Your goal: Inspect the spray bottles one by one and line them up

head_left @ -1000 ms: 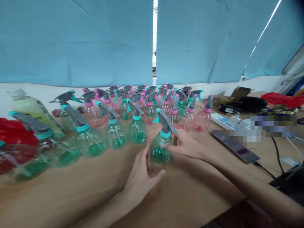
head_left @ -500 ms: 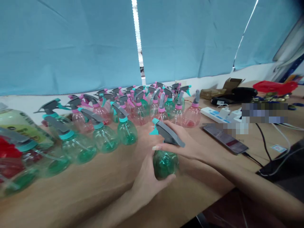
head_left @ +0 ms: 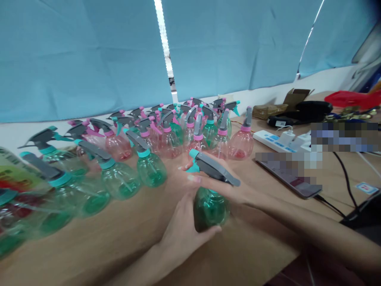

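A green spray bottle (head_left: pixel 212 206) with a grey and turquoise trigger head stands in front of me, between both hands. My left hand (head_left: pixel 181 230) wraps round the left side of its green body, thumb across the front. My right hand (head_left: pixel 220 184) closes round the neck just under the spray head, its fingertips reaching past the turquoise nozzle. The far fingers of both hands are partly hidden. Nearest on the left is another green spray bottle (head_left: pixel 151 169), apart from my hands.
Several green and pink spray bottles (head_left: pixel 241 143) fill the back and left of the wooden table (head_left: pixel 143 234). To the right lie a phone (head_left: pixel 288 176), a white power strip (head_left: pixel 270 141) with chargers, cables, a black case (head_left: pixel 300 113) and a red tray (head_left: pixel 351 99).
The view has shifted a little, so the bottles on the left appear further left. My right hand's fingers now extend slightly further past the nozzle. Both hands stay on the green bottle.
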`<state>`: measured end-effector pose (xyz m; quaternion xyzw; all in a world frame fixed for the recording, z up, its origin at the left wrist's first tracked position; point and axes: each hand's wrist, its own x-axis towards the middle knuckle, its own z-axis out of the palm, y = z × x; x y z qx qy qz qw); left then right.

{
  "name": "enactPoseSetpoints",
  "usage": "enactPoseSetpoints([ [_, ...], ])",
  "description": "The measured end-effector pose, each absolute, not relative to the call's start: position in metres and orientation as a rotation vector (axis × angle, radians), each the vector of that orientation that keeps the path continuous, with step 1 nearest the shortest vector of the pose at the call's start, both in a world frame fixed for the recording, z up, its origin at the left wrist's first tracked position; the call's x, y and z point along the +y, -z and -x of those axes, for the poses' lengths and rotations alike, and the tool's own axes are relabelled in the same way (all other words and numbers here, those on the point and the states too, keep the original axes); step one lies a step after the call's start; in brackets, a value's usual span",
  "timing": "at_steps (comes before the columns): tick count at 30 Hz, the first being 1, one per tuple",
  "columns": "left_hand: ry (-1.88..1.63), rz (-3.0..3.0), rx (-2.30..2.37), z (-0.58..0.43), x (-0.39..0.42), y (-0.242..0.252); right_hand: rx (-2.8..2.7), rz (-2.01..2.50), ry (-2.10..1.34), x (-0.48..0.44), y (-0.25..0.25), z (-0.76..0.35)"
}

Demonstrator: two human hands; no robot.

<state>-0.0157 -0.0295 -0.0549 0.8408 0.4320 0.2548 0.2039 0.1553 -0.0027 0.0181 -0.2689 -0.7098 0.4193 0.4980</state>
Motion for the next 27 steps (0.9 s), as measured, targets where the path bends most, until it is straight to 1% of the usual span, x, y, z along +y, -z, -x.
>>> enactPoseSetpoints([
  [3,-0.627,-2.476,1.176,0.025,-0.02,0.055,-1.698,0.618,-0.997,0.006,-0.014,-0.155],
  [13,-0.361,-2.907,1.245,0.049,-0.005,0.059,-1.746,0.742,-0.839,0.04,-0.013,-0.15],
  [20,-0.45,-2.991,1.421,0.049,-0.013,0.062,-1.736,0.821,-0.876,0.046,-0.015,-0.144],
  [27,-0.557,-2.939,1.437,0.051,-0.016,0.064,-1.739,0.809,-0.898,0.051,-0.013,-0.139],
])
